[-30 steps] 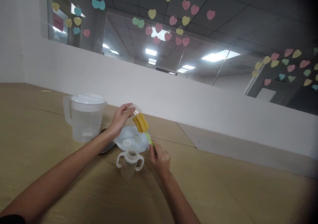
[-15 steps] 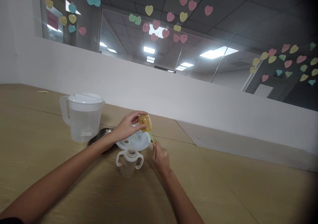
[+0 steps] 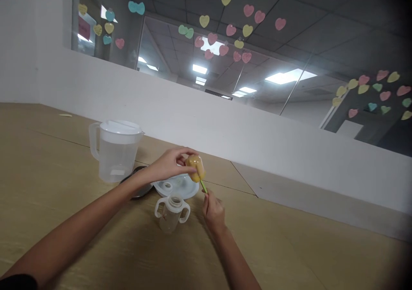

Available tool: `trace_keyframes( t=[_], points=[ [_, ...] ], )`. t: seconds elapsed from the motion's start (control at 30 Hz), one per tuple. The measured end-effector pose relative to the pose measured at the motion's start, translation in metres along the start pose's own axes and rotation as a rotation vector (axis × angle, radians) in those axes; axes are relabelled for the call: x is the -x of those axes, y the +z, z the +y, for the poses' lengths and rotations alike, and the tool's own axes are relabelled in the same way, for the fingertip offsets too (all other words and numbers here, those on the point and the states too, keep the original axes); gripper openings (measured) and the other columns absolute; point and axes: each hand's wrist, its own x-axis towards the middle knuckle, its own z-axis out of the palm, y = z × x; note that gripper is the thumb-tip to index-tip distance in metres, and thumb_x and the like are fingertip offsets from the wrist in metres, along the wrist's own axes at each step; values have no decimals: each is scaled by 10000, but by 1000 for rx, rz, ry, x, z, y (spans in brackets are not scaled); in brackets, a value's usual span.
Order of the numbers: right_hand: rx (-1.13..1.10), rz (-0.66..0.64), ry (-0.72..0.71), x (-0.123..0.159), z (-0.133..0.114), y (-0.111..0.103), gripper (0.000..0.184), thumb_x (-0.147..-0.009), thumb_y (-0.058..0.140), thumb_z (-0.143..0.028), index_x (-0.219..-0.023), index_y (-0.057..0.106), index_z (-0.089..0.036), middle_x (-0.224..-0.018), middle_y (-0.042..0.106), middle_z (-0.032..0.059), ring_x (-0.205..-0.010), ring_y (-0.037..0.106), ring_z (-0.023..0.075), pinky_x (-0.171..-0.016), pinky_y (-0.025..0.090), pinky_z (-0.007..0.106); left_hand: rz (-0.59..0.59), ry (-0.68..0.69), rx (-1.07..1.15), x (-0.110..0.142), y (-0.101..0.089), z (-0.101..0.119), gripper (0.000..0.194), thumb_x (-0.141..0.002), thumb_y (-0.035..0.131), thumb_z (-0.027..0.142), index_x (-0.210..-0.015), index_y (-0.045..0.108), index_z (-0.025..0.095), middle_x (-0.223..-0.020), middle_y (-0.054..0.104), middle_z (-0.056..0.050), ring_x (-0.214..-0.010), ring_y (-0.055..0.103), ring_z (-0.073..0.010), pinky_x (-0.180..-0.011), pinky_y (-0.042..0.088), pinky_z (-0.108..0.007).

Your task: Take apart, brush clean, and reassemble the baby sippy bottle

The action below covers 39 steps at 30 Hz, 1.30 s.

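My left hand [image 3: 172, 163] pinches a small clear cap [image 3: 197, 167] above the table. Inside the cap sits the yellow sponge head of a brush with a green handle [image 3: 204, 186]. My right hand [image 3: 213, 210] grips the lower end of that handle. Just below the hands a clear baby bottle with two white side handles [image 3: 171, 213] stands upright, open at the top.
A white plate [image 3: 178, 185] with a small ring on it lies behind the bottle, next to a dark round lid [image 3: 137, 186]. A clear lidded pitcher [image 3: 115, 150] stands at the left. A low white wall borders the wooden table [image 3: 80, 247] at the back.
The sponge head, outside the clear cap a second ago, now sits inside it. My right hand has pushed the handle up toward my left hand.
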Motion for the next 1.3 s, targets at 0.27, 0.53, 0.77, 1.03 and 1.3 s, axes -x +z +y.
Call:
trace_keyframes(
  t=[0.27, 0.53, 0.77, 1.03, 1.3],
  points=[
    [-73, -29, 174, -8, -5, -5, 345, -945, 272, -226, -920, 602, -128, -580, 615, 21, -436, 528, 102, -480, 397, 204, 193, 23, 220, -6, -11, -6, 465, -687, 693, 286, -1129, 575, 202, -1095, 607, -79, -920, 601, -183, -817, 504, -349],
    [-175, -27, 441, -11, -9, -5, 428, -947, 224, -351, -891, 590, -135, -478, 518, -26, -397, 502, 116, -436, 364, 210, 183, 56, -38, -5, -9, -8, 418, -633, 719, 243, -1038, 620, 221, -1129, 556, -58, -973, 571, -188, -874, 483, -359],
    [-116, -90, 392, -15, -8, -5, 447, -954, 208, -328, -871, 606, -142, -510, 567, -4, -396, 501, 107, -427, 341, 196, 118, 4, 263, -2, -3, 1, 480, -654, 722, 262, -1085, 522, 190, -1134, 563, -85, -945, 605, -181, -861, 502, -362],
    [-61, -46, 245, -16, -7, -9, 416, -960, 244, -271, -859, 625, -137, -549, 608, 10, -389, 497, 84, -424, 333, 184, 456, 22, -33, -10, 2, -25, 434, -629, 726, 343, -1000, 560, 191, -1102, 550, -59, -894, 591, -161, -843, 503, -342],
    [-164, -40, 407, -13, -5, -7, 395, -945, 244, -288, -893, 604, -135, -496, 539, -23, -380, 481, 87, -426, 360, 182, 171, -33, -709, -2, -37, -26, 396, -682, 572, 143, -1072, 555, 210, -1147, 522, -81, -1026, 540, -235, -884, 440, -379]
  ],
)
